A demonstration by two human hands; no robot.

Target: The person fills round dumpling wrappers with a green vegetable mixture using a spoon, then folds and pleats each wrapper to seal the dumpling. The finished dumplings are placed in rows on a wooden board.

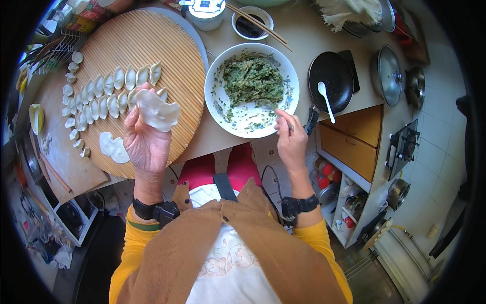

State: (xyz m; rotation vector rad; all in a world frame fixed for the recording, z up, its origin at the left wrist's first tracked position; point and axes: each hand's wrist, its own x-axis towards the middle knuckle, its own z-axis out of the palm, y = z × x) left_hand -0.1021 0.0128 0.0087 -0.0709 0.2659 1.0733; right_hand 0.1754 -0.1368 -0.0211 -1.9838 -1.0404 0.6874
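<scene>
My left hand [148, 140] holds a flat dough wrapper [158, 110] between thumb and fingers, above a round ribbed board [182, 95]. My right hand [291, 138] grips the handle of a metal spoon [290, 126], whose head rests in green minced filling [252, 79] in a large white bowl [243, 131]. Folded dumplings [112, 105] lie in rows on the board and along its left rim. More flat wrappers [114, 147] lie on the board just left of my left hand.
Behind the bowl stands a small bowl of dark sauce [250, 27] with chopsticks [262, 26] across it. A black frying pan [330, 81] holding a white spoon [325, 102] is to the right. Rolling pins [55, 173] lie on a floured board [81, 178] at left. A lidded pot [388, 76] stands farther right.
</scene>
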